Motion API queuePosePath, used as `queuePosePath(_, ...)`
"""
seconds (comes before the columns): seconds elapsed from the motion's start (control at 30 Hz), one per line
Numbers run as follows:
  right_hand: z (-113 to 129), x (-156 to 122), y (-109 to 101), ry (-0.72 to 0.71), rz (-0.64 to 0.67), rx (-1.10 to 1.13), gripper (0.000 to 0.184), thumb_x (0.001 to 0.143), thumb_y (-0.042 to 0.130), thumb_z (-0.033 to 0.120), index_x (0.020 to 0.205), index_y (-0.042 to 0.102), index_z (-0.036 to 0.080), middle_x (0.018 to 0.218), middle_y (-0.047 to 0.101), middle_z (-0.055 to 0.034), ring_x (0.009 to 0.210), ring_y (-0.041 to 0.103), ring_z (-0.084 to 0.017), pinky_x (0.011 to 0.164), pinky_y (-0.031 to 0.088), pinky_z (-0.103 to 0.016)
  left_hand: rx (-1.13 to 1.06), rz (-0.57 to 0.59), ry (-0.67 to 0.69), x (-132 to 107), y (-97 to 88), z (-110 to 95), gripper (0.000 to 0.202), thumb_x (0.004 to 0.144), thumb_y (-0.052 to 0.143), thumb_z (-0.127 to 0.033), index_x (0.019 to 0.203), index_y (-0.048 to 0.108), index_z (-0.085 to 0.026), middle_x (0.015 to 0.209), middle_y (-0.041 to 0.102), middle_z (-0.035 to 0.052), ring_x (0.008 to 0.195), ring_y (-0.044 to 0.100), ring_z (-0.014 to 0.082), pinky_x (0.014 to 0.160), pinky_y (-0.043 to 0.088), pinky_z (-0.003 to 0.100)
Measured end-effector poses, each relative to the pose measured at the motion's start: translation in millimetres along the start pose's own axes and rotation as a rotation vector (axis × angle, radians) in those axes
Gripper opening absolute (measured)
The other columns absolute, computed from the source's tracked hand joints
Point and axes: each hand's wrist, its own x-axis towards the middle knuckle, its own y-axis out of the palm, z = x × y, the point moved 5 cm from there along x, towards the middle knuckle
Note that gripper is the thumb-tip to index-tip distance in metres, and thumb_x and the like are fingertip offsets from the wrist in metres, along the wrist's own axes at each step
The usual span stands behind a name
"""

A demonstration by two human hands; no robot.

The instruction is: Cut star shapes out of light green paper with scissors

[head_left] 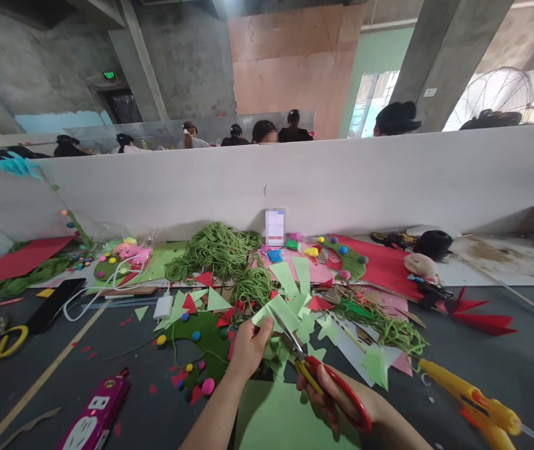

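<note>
My left hand [247, 345] pinches a piece of light green paper [283, 311] just above the table. My right hand [330, 392] grips red-handled scissors [316, 370], whose blades reach up-left into that paper. A large light green sheet [276, 422] lies under both wrists. Left of my hands lies a dark green felt wreath [205, 340] dotted with coloured pompoms. Green and red paper triangles are scattered around it.
Heaps of green yarn [217, 250] lie by the white partition [295, 178]. A yellow glue gun [475, 400] is at right, red paper [383, 262] beyond it. At left are a phone [55, 303], a white charger [163, 306] and a pink box [95, 415]. People sit behind the partition.
</note>
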Motion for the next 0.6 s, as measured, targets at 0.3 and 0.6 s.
queuePosePath(0.3,-9,5,1,0.017,-0.067,0.029,0.08,0.08,0.044,0.094,0.097,0.055,0.017,0.062,0.041,0.0088,0.039,0.033,-0.002,0.036,0.037,-0.014,0.037,-0.027,-0.001,-1,0.8,-5,0.047,0.087,0.051,-0.062,0.063,0.04,-0.023,0.056,0.034,-0.0043,0.055,0.028,0.0119,0.054,0.021,0.028)
queuePosePath(0.6,-8,1,4,0.066,-0.106,-0.005,0.084,0.077,0.043,0.096,0.099,0.054,0.016,0.062,0.039,0.0096,0.04,0.032,-0.002,0.036,0.037,-0.014,0.001,-0.03,0.002,-6,3.0,-12,0.045,0.085,0.051,-0.061,0.063,0.04,-0.023,0.056,0.033,-0.0048,0.057,0.027,0.0117,0.055,0.023,0.027)
